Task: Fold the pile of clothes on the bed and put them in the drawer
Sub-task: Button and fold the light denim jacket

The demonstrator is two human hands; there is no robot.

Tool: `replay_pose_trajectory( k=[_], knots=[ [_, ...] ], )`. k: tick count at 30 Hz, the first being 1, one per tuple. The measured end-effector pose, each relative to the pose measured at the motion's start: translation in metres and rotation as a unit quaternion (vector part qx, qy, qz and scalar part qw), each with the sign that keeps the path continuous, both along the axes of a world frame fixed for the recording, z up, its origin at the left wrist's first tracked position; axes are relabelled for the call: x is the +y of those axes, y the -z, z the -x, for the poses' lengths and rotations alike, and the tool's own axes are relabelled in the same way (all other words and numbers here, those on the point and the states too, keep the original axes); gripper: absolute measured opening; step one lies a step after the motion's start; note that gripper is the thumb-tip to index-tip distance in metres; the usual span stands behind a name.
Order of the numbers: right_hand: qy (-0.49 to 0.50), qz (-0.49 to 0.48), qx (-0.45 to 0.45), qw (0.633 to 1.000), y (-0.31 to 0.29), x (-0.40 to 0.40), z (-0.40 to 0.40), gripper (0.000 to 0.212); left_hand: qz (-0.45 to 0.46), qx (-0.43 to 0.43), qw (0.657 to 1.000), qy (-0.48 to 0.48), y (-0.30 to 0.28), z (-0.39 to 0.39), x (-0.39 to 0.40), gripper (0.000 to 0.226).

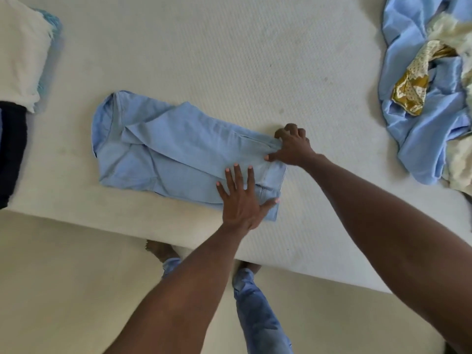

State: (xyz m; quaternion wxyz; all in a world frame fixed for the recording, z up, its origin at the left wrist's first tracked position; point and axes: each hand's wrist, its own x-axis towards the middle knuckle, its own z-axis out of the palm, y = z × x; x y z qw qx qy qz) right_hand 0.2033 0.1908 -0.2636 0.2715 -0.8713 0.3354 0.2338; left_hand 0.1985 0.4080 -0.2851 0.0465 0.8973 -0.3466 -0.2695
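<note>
A light blue shirt (163,152) lies partly folded lengthwise on the white bed (229,60), its collar end to the left. My left hand (241,198) presses flat on the shirt's right end with fingers spread. My right hand (293,146) pinches the far right corner of the shirt, fingers curled over the cloth's edge. At the right edge of the bed sits a loose pile of clothes (429,98): shiny blue cloth, a gold patterned piece and something cream and fluffy. No drawer is in view.
Folded white and dark garments (18,80) lie at the bed's left edge, with a bit of turquoise fringe behind. The bed's near edge runs diagonally below the shirt. My legs in blue jeans (258,310) and bare feet stand on the cream floor.
</note>
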Motion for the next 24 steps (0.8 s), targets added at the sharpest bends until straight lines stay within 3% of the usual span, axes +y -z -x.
replay_pose_trajectory(
  k=[4,8,10,14,17,20,22,24],
  knots=[
    [0.01,0.001,0.03,0.999,0.002,0.0,-0.01,0.075,-0.063,0.014,0.998,-0.002,-0.003,0.012,-0.013,0.132],
    [0.026,0.017,0.032,0.999,0.007,0.009,-0.017,0.063,-0.109,-0.003,0.993,-0.04,-0.013,0.021,-0.04,0.131],
    [0.031,0.006,0.018,0.999,0.006,0.009,-0.018,0.062,-0.113,-0.002,0.992,-0.052,-0.019,0.031,-0.056,0.12],
    [0.028,-0.035,0.019,0.999,-0.001,0.009,-0.019,0.044,-0.07,-0.003,0.99,-0.121,-0.011,0.032,-0.063,0.073],
    [0.059,-0.083,0.015,0.995,-0.013,0.006,-0.02,0.038,-0.073,0.058,0.991,-0.101,-0.024,0.021,-0.058,0.068],
    [0.095,-0.176,-0.014,0.98,-0.042,-0.002,-0.027,0.052,-0.008,0.191,0.977,-0.096,-0.039,-0.012,-0.046,0.072],
    [0.092,-0.251,-0.03,0.963,-0.071,-0.002,-0.04,0.055,0.064,0.301,0.945,-0.11,-0.059,-0.05,-0.027,0.069],
    [0.072,-0.297,-0.043,0.951,-0.097,0.004,-0.064,0.036,0.13,0.41,0.889,-0.156,-0.089,-0.096,-0.001,0.066]
  ],
)
